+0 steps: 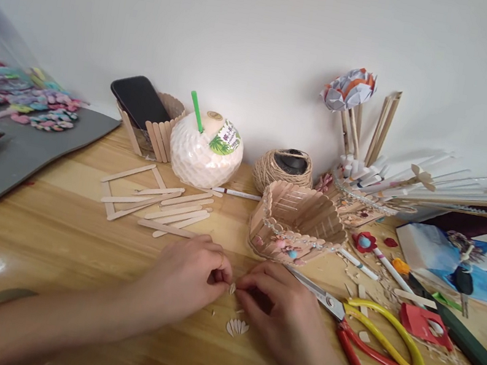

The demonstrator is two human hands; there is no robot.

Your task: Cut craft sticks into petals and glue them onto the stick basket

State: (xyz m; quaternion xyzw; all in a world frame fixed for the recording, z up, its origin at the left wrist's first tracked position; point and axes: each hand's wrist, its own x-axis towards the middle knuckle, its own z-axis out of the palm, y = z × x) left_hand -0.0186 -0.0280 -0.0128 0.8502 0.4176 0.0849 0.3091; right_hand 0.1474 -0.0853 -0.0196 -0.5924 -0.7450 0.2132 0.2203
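I pinch a tiny pale wooden petal [232,288] between my left hand [184,278] and my right hand [279,316], fingertips meeting over the near table [54,225]. The small fan of cut petals [237,327] lies just nearer, slightly right, closest to my right hand.

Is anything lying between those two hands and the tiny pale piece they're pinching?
Nothing visible does. The left hand and right hand both meet the small pale piece directly with their fingertips. The fan of similar petal pieces lies on the wooden table just nearer the person, and the scissors sit off to the right.
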